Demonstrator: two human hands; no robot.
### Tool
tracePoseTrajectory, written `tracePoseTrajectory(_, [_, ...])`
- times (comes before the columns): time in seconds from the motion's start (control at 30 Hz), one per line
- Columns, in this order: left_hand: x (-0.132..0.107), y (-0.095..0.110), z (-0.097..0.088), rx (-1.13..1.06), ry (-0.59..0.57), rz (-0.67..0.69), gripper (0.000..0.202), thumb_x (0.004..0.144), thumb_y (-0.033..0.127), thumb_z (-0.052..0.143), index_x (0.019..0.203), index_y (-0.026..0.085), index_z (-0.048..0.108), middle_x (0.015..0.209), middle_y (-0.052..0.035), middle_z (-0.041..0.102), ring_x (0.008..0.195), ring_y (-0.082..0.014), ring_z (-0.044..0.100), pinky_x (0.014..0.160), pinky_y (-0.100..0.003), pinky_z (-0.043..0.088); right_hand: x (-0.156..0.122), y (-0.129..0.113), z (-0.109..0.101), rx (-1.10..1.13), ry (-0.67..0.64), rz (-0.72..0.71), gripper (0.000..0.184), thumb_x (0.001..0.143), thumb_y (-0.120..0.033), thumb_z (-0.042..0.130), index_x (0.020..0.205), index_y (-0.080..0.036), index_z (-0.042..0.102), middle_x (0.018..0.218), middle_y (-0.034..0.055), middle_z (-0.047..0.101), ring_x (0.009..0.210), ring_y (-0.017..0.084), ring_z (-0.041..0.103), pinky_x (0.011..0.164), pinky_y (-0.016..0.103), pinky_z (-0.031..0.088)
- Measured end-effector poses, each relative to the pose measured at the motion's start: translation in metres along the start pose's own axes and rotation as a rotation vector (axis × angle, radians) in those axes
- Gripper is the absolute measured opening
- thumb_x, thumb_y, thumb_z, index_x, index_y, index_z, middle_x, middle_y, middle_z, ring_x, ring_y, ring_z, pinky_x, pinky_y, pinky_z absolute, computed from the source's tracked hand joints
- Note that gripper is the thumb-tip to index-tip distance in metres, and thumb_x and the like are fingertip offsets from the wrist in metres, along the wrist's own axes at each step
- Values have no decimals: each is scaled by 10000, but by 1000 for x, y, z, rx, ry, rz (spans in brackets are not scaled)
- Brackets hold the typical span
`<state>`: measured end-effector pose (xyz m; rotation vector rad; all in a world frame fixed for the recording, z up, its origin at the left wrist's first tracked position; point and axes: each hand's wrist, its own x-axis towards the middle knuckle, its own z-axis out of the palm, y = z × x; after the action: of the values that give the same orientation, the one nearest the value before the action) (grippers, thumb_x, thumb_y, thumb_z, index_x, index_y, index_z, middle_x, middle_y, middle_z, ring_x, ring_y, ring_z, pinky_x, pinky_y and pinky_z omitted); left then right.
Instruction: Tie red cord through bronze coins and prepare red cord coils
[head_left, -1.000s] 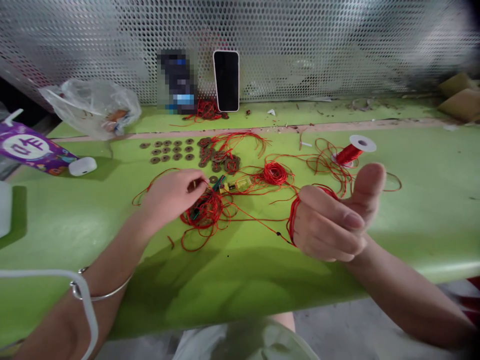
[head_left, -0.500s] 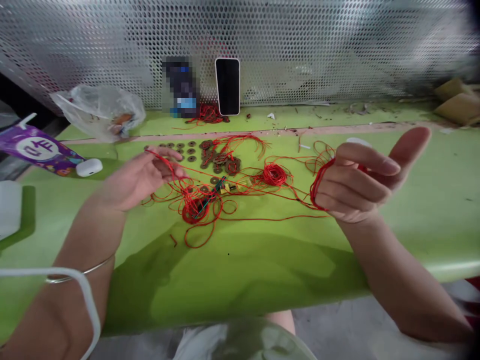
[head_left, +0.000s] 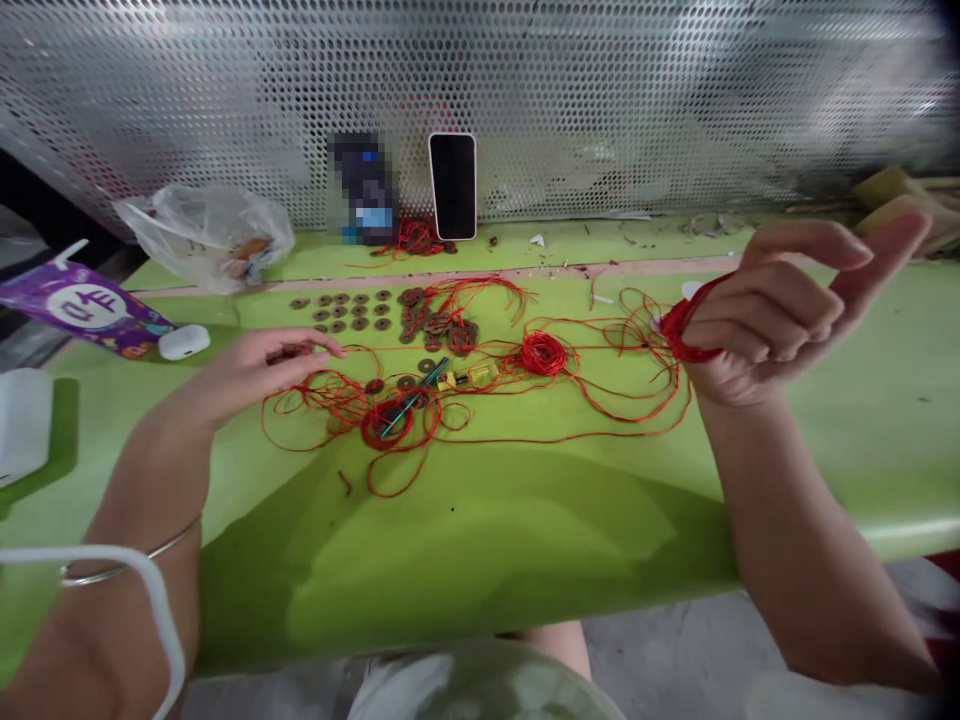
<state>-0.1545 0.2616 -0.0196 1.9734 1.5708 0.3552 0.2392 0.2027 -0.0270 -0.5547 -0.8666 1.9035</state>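
Note:
My left hand (head_left: 270, 365), at the left of the green table, has its thumb and fingers pinched together on a thin red cord (head_left: 487, 348). That strand runs nearly straight across the table to the right. Raised at the right is my right hand (head_left: 780, 310), several fingers curled and the index finger and thumb extended. Loops of red cord (head_left: 686, 325) are wound around it. Between the hands lie a round coil of red cord (head_left: 544, 354), tangled red strands, a dark tool with teal edges (head_left: 414, 398) and a small yellow-clear item (head_left: 476, 375).
Brown coin-like discs (head_left: 360, 310) sit in rows, beside a pile of discs tied with red cord (head_left: 442, 325). A phone (head_left: 453, 187) leans on the perforated metal panel (head_left: 570, 110). At left are a plastic bag (head_left: 210, 235), a purple pack (head_left: 86, 305) and a white case (head_left: 184, 342).
My right hand has moved right and slightly upward. My left hand's fingers have closed together, and it sits slightly lower. The strand between the hands is straighter.

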Motion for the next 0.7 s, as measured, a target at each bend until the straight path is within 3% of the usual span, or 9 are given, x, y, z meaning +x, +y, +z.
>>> tracePoseTrajectory(0.07, [2,3,2,185,106,91,289,895,298,520,1130,146,592,1021,-29,625,949,-176,562,882,-363,469,7,-10,-4,41,-43,-135,556,846,-685,297,566,-228,445,397,-93,327,313,59,345,353,182,328])
tracePoseTrajectory(0.13, [1,14,10,373,286,263,355,865,247,544,1208,161,566,1224,-78,551,1174,-255,480,1046,-494,347,13,-14,-4,156,-143,-325,586,838,-713,263,601,-223,480,356,-123,255,247,28,207,314,150,241])
tracePoseTrajectory(0.2, [-1,35,26,479,384,377,384,857,205,545,1239,165,549,1323,-113,479,1276,-285,404,1105,-506,281,17,-9,1,175,-179,-296,676,863,-689,67,632,-214,490,355,-129,226,230,14,136,316,132,189])
tracePoseTrajectory(0.23, [-3,49,38,457,408,440,353,859,196,537,1210,166,562,1312,-118,487,1263,-277,420,1105,-490,296,19,-3,5,161,-209,-247,661,864,-695,83,625,-219,475,344,-129,229,224,21,134,304,135,186])
tracePoseTrajectory(0.27, [-6,63,51,400,379,486,336,880,198,518,1214,175,551,1310,-117,493,1263,-264,425,1101,-472,313,20,4,8,144,-260,-210,617,857,-713,168,612,-224,452,334,-129,238,217,28,142,286,139,189])
tracePoseTrajectory(0.37, [-15,103,92,146,86,642,400,915,283,515,1289,170,429,1348,-130,485,1282,-231,432,1068,-407,372,23,24,18,101,-310,-91,523,828,-706,385,615,-229,401,350,-120,265,239,54,173,281,161,234])
tracePoseTrajectory(0.5, [-23,127,130,-29,-192,673,202,938,320,503,1084,183,481,1039,-49,646,926,-152,625,777,-255,489,25,34,25,123,-356,-56,474,878,-643,387,651,-228,404,397,-103,268,284,72,191,322,171,256])
tracePoseTrajectory(0.6, [-26,126,138,-4,-201,697,255,993,282,355,785,192,473,654,32,582,551,-103,535,505,-222,359,25,33,27,150,-312,-98,443,904,-606,372,684,-227,439,422,-100,265,298,72,190,326,178,250])
tracePoseTrajectory(0.7, [-29,120,140,65,-85,766,308,990,262,336,711,190,445,574,37,540,484,-103,472,473,-245,287,25,35,31,163,-198,-125,399,910,-569,395,724,-226,479,472,-84,314,335,73,263,355,184,300])
